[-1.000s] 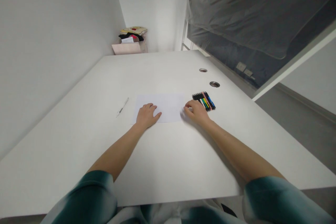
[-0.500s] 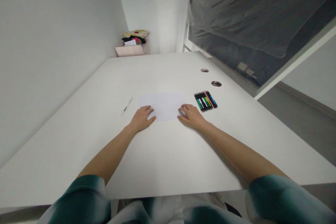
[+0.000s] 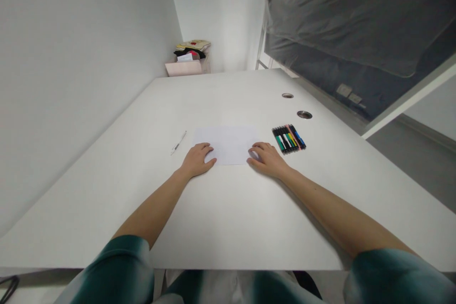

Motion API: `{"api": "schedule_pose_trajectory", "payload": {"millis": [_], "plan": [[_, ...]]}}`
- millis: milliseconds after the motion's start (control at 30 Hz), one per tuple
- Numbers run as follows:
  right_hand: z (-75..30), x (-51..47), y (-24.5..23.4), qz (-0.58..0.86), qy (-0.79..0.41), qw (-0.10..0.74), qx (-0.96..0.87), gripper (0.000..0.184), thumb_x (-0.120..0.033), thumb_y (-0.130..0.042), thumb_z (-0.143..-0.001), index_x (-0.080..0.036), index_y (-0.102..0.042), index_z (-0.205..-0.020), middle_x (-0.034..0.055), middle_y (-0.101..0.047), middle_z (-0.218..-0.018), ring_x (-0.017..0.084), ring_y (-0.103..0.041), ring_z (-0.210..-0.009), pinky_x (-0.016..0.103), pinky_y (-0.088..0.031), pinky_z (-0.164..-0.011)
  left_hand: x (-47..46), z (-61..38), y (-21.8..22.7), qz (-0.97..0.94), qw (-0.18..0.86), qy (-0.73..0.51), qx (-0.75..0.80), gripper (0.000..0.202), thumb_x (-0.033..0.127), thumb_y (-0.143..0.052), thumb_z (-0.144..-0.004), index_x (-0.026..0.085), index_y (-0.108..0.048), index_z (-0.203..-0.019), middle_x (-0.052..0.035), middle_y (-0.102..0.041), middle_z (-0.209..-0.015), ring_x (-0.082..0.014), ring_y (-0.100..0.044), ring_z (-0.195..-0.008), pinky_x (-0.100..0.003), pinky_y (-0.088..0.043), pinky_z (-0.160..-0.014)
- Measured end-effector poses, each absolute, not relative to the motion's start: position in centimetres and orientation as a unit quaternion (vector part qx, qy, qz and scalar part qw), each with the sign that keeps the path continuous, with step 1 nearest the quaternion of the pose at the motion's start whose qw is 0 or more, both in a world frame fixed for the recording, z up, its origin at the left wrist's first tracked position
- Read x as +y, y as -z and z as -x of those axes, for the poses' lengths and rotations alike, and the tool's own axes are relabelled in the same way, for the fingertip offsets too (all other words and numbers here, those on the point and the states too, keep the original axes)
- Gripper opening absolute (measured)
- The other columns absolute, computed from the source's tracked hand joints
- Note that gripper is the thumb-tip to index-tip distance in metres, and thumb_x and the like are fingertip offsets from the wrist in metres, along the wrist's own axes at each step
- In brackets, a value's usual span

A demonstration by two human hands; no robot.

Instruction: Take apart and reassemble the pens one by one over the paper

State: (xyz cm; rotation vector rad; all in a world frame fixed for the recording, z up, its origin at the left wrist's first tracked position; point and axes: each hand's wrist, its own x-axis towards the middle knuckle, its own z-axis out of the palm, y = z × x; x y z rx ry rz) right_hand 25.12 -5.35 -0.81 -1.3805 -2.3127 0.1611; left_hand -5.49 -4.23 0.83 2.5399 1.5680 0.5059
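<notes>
A blank sheet of white paper (image 3: 230, 145) lies flat on the white table (image 3: 221, 228). My left hand (image 3: 198, 159) rests over its near left corner, thumb and fingers apart. On the near right corner lies my right hand (image 3: 266, 159), its fingers spread and slightly curved, holding nothing. Left of the paper is a thin white pen (image 3: 178, 142), lying slanted. To the right, just beyond my right hand, several markers (image 3: 288, 138) lie side by side in a row, mostly black with green, white, yellow, pink and blue parts.
Two round metal-rimmed holes (image 3: 304, 115) sit near the table's right edge. A pale pink box (image 3: 183, 68) with cloth and other items piled in it stands beyond the far end. A white wall runs along the left; a bed frame with a grey sheet (image 3: 342, 14) is at the right.
The whole view has shifted slightly, so the table and its things appear a little further right. Both hands stay in the same places on the paper.
</notes>
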Motion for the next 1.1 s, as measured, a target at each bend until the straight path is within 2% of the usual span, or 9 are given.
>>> {"api": "schedule_pose_trajectory", "payload": {"millis": [167,333,433,567,767,867,1000,1100], "plan": [[-25.3,-4.7,0.8,0.495,-0.055,0.281,-0.82,0.035,-0.041,-0.052,-0.088,-0.018,-0.068,-0.108,0.0147,-0.063,-0.115,0.03,-0.054,-0.11,0.046,-0.042,-0.095,-3.1,7.2,-1.4,-0.773,0.005,-0.218,0.596,0.032,0.035,-0.049,-0.089,0.017,-0.067,-0.107,-0.0131,-0.066,-0.111,-0.0285,-0.057,-0.109,-0.044,-0.042,-0.101],[-25.4,-4.4,0.9,0.485,-0.06,0.311,-0.815,0.029,-0.038,-0.051,-0.088,-0.019,-0.071,-0.1,0.0122,-0.067,-0.108,0.028,-0.057,-0.105,0.045,-0.042,-0.094,-1.8,10.7,-1.7,-0.643,-0.072,-0.207,0.734,0.037,0.031,-0.046,-0.088,0.016,-0.066,-0.116,-0.0173,-0.061,-0.117,-0.0343,-0.053,-0.112,-0.049,-0.042,-0.095],[-25.4,-4.4,0.9,0.478,-0.059,0.319,-0.816,0.029,-0.037,-0.05,-0.088,-0.019,-0.071,-0.097,0.0121,-0.068,-0.106,0.027,-0.058,-0.104,0.045,-0.042,-0.094,-1.4,12.0,-1.5,-0.592,-0.039,-0.175,0.786,0.044,0.034,-0.049,-0.086,0.014,-0.063,-0.124,-0.0205,-0.059,-0.123,-0.0383,-0.052,-0.115,-0.052,-0.042,-0.094],[-25.3,-4.6,0.6,0.477,-0.058,0.316,-0.818,0.029,-0.037,-0.049,-0.089,-0.019,-0.071,-0.095,0.0113,-0.069,-0.104,0.027,-0.058,-0.102,0.044,-0.043,-0.093,-1.1,12.5,-1.4,-0.572,0.007,-0.166,0.803,0.041,0.036,-0.049,-0.087,0.015,-0.069,-0.117,-0.0202,-0.06,-0.122,-0.0389,-0.054,-0.114,-0.053,-0.044,-0.093],[-25.3,-4.7,0.3,0.477,-0.063,0.312,-0.819,0.028,-0.035,-0.049,-0.088,-0.02,-0.072,-0.094,0.0107,-0.069,-0.102,0.027,-0.059,-0.102,0.044,-0.042,-0.092,-0.9,12.5,-1.7,-0.571,-0.012,-0.201,0.796,0.034,0.033,-0.052,-0.085,0.016,-0.074,-0.104,-0.0195,-0.066,-0.109,-0.0379,-0.058,-0.107,-0.051,-0.046,-0.089],[-25.3,-4.9,0.1,0.475,-0.062,0.321,-0.817,0.028,-0.033,-0.049,-0.088,-0.019,-0.072,-0.092,0.0112,-0.069,-0.101,0.027,-0.059,-0.1,0.044,-0.042,-0.092,-1.0,11.8,-1.9,-0.574,-0.026,-0.271,0.772,0.032,0.034,-0.052,-0.084,0.016,-0.073,-0.099,-0.0145,-0.069,-0.095,-0.0316,-0.063,-0.097,-0.047,-0.046,-0.089],[-25.1,-5.3,-0.5,0.466,-0.063,0.347,-0.811,0.026,-0.031,-0.048,-0.088,-0.019,-0.071,-0.088,0.0119,-0.07,-0.096,0.026,-0.06,-0.095,0.044,-0.043,-0.09,-1.7,9.4,-2.4,-0.576,0.086,-0.443,0.682,0.027,0.036,-0.055,-0.081,0.015,-0.068,-0.091,-0.0043,-0.067,-0.07,-0.0194,-0.063,-0.069,-0.033,-0.049,-0.073],[-24.6,-6.1,-1.1,0.454,-0.075,0.37,-0.807,0.026,-0.031,-0.046,-0.088,-0.02,-0.07,-0.086,0.0107,-0.07,-0.091,0.025,-0.06,-0.091,0.044,-0.044,-0.088,-2.6,6.6,-2.6,-0.597,0.221,-0.502,0.586,0.019,0.033,-0.061,-0.073,0.015,-0.062,-0.082,-0.0038,-0.068,-0.068,-0.0169,-0.063,-0.064,-0.028,-0.048,-0.064]]}}
